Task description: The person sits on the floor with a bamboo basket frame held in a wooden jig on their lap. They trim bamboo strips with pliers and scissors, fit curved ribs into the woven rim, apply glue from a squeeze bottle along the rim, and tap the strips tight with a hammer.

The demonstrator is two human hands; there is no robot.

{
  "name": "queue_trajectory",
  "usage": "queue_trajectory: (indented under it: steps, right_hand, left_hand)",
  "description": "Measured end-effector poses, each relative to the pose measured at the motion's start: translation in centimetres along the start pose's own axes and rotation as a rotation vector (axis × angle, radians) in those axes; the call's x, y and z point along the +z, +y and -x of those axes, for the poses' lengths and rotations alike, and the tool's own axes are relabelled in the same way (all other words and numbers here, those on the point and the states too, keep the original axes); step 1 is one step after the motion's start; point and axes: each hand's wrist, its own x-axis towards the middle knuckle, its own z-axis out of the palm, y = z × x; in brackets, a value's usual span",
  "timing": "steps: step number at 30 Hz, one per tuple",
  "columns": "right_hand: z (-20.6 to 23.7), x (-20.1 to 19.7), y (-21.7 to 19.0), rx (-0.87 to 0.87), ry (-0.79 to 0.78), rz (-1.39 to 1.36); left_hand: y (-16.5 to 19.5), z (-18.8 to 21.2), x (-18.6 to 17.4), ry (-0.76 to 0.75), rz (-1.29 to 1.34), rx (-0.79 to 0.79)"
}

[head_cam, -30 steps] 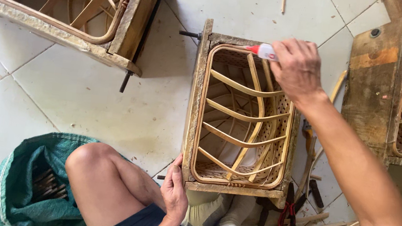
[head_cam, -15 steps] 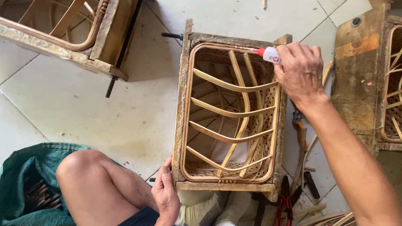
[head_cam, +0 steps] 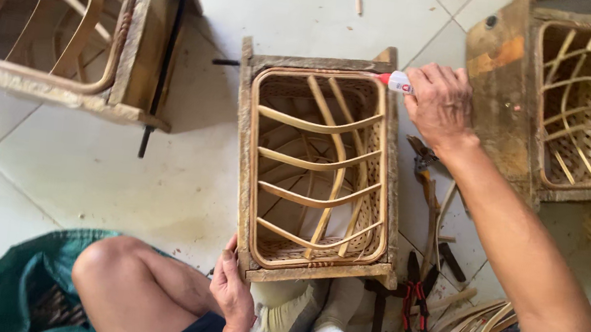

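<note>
We hold a small white glue tube [head_cam: 397, 81] with a red tip against the far right corner of the rattan frame [head_cam: 317, 168], which sits in a wooden mould in the middle of the tiled floor [head_cam: 90, 174]. Our right hand [head_cam: 439, 104] has its fingers clenched around the tube. Our left hand [head_cam: 230, 287] grips the near left corner of the mould, fingers wrapped on its edge. Red-handled pliers [head_cam: 413, 295] lie just right of the mould. A second frame [head_cam: 583, 108] rests further right, another [head_cam: 54, 23] far left.

Head camera, looking steeply down (close), over tiled floor [head_cam: 110, 190]
</note>
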Motion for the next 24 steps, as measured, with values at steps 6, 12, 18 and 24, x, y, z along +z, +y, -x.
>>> queue_trajectory:
  steps: [6,12,18,24]
  right_hand:
    - [12.3,-4.8,3.3,0.771,-0.064,-0.613]
    - [32.8,-3.5,0.6,1.286,0.203,-1.15]
    - [44.3,1.7,1.5,1.325,0.321,-0.835]
    - [42.5,3.8,1.6,1.304,0.438,-0.838]
  left_hand:
    - [-1.2,0.1,-1.4,0.124,-0.197,0.086]
    - [-0.7,-2.4,-4.0,0.024,-0.487,0.243]
    - [-2.0,-4.9,-6.7,-0.041,-1.297,0.689]
    - [-3.5,-5.6,-4.1,0.01,-0.495,0.168]
